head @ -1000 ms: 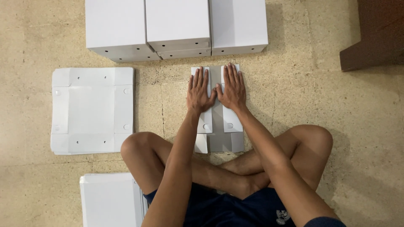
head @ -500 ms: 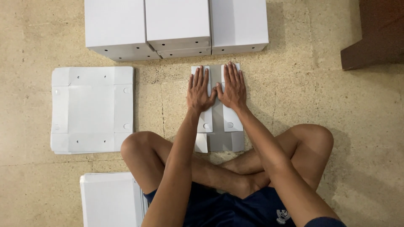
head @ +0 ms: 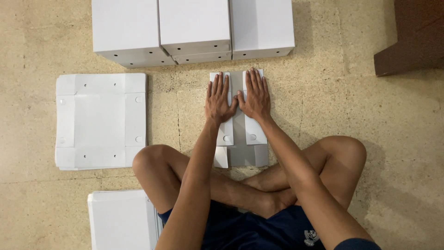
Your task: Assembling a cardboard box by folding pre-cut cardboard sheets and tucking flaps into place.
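Three finished white boxes (head: 193, 28) standing in a row at the far edge of the floor (head: 351, 120), touching side to side. One cardboard blank (head: 239, 139) lying folded on the floor just ahead of the crossed legs, side flaps turned inward, grey middle strip showing between them. Pressing down flat on those flaps: left hand (head: 218, 102) on the left flap, right hand (head: 255, 98) on the right, thumbs almost meeting, fingers (head: 221, 83) stretched out straight and slightly spread, gripping nothing. Creasing apparently still in progress, box not yet raised into shape. Waiting untouched well to the left, one unfolded flat blank (head: 99, 121); lying beside the left knee, a further white piece (head: 121, 220), partly cut off.
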